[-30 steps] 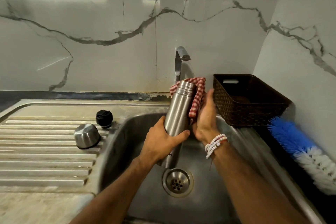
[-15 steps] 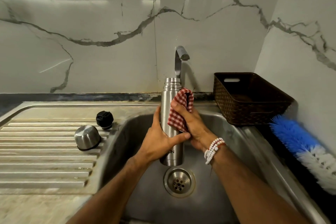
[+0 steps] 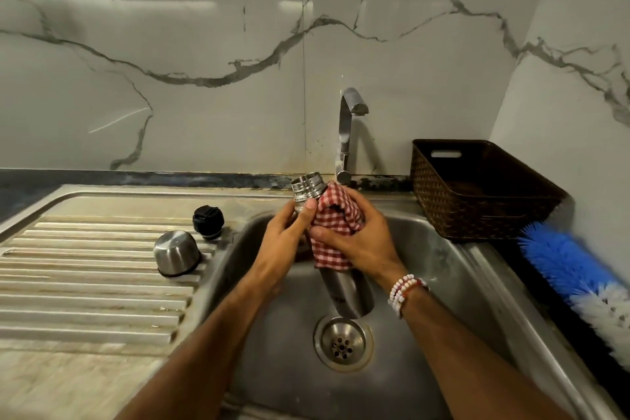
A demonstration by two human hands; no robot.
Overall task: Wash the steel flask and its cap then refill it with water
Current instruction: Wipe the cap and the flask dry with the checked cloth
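Obs: flask (image 3: 342,288) over the sink (image 3: 453,276), long axis tilted, mouth up and away, base down near the drain (image 3: 342,344). My left hand (image 3: 284,242) grips it just under the neck. My right hand (image 3: 363,244) clasps the cloth (image 3: 335,225) round its middle. Next wipe should run along that axis, I judge.

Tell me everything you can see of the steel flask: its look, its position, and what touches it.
The steel flask is a slim cylinder of brushed silver metal with a ringed neck and an open mouth, no cap on. It is tilted, neck up and leaning left, base low in the sink near the drain. The left hand grips it below the neck; the right hand wraps a red checked cloth around its middle. Dark print near the base is too small to read.
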